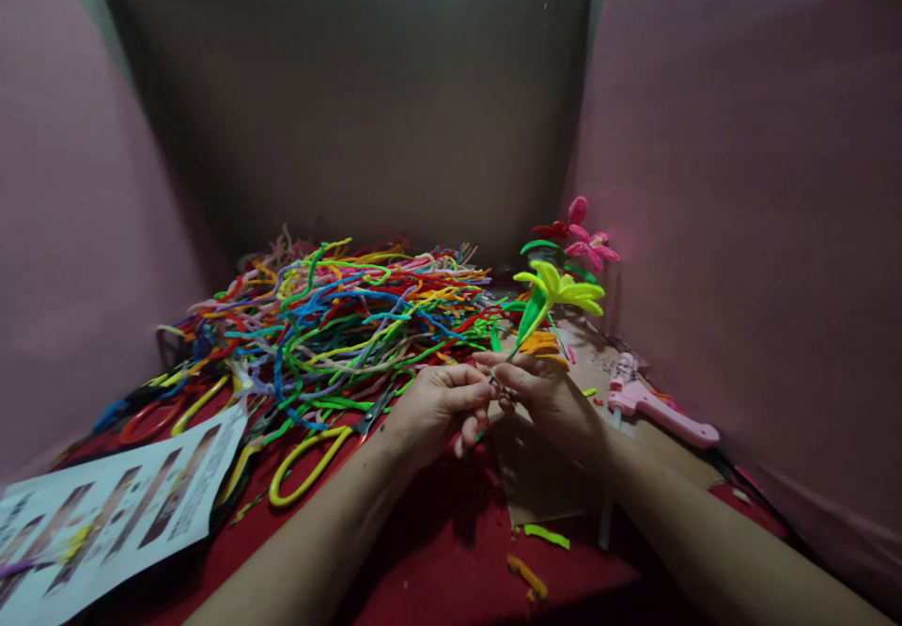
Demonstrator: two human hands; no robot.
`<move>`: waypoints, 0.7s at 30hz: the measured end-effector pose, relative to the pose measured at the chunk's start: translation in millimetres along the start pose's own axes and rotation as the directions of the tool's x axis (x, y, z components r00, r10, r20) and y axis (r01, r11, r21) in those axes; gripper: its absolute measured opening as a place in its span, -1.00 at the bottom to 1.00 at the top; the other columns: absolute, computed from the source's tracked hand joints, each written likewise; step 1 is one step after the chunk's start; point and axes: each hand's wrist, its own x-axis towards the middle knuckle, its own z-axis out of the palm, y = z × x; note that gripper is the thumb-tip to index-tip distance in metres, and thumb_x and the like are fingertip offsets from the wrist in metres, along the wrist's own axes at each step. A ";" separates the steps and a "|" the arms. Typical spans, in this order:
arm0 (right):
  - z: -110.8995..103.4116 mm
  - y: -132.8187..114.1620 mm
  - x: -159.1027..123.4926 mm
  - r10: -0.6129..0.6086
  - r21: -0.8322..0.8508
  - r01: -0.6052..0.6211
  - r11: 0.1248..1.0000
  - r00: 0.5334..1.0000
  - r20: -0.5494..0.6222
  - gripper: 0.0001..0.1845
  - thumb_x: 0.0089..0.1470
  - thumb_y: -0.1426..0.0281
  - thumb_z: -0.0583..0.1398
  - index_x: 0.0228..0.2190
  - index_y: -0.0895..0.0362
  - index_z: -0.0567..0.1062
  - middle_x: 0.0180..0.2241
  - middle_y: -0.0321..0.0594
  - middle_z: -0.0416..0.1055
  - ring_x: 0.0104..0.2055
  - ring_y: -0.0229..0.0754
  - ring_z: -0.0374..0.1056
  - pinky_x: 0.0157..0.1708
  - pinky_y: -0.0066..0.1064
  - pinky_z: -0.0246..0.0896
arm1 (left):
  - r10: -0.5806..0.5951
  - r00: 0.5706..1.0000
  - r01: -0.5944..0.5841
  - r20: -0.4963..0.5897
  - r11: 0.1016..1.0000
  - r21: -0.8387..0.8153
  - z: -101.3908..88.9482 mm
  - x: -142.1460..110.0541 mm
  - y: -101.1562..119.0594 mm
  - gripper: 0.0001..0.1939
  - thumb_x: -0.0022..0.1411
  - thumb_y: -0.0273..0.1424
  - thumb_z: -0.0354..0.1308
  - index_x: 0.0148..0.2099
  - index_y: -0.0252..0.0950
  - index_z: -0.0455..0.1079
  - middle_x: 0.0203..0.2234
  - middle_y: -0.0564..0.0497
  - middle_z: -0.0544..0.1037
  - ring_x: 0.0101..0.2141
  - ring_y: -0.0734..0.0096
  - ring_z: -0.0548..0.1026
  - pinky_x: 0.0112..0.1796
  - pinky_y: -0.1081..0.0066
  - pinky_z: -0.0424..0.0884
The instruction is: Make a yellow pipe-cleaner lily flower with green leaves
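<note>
Both hands meet over the red table (451, 551), pinching the green stem of a yellow pipe-cleaner flower (560, 289) that rises up and to the right. My left hand (437, 405) has its fingers closed on the lower stem. My right hand (542, 393) grips the stem just beside it, fingers curled. The flower has yellow petals and a green leaf. The stem's lowest part is hidden between the fingers.
A big heap of coloured pipe cleaners (331, 316) lies behind the hands. Yellow-handled scissors (317, 452) rest at the left, a printed sheet (105, 504) lower left. Pink and red finished flowers (582, 236), a pink glue gun (659, 410) and a cardboard piece (542, 476) sit at the right.
</note>
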 end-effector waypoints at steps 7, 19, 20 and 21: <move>-3.6 8.7 -0.5 -0.076 0.099 0.067 0.993 0.993 0.089 -0.65 -0.06 0.17 0.22 -0.25 0.09 0.55 -0.49 -0.22 0.46 -0.31 -0.12 0.36 -0.13 -0.20 0.16 | 0.061 0.982 -0.009 0.180 0.961 -0.277 3.3 -1.2 -8.1 -0.79 0.15 -0.33 0.10 -0.39 -0.41 0.36 -0.82 0.16 0.31 -0.90 0.69 0.12 -0.86 0.65 0.07; -0.1 -1.1 -2.1 -0.152 0.113 0.153 0.982 0.988 -0.024 -0.89 -0.05 0.36 0.21 -0.44 0.06 0.56 -0.31 -0.22 0.42 -0.27 -0.17 0.30 -0.16 -0.28 0.16 | 0.036 0.988 -0.028 0.152 0.998 -0.055 4.4 -3.6 -3.7 -0.72 0.19 -0.24 0.00 -0.36 -0.38 0.34 -0.71 0.06 0.44 -0.84 0.58 0.26 -0.81 0.58 0.14; -1.0 -0.8 -1.0 -0.153 0.077 0.156 0.985 0.988 -0.036 -0.89 -0.05 0.34 0.22 -0.45 0.07 0.55 -0.33 -0.22 0.41 -0.30 -0.18 0.30 -0.22 -0.31 0.17 | 0.037 0.996 -0.045 0.084 0.995 0.094 1.9 -2.0 -0.8 -0.67 0.19 -0.20 -0.01 -0.40 -0.38 0.34 -0.71 0.04 0.44 -0.81 0.56 0.30 -0.77 0.57 0.16; -1.8 -0.6 0.0 -0.154 0.041 0.156 0.987 0.987 -0.046 -0.89 -0.06 0.32 0.23 -0.46 0.08 0.55 -0.35 -0.23 0.41 -0.33 -0.19 0.29 -0.28 -0.34 0.17 | 0.074 0.997 -0.068 -0.015 0.967 0.246 -0.8 -0.4 2.5 -0.64 0.18 -0.16 -0.01 -0.44 -0.37 0.33 -0.71 0.03 0.44 -0.78 0.55 0.32 -0.73 0.57 0.19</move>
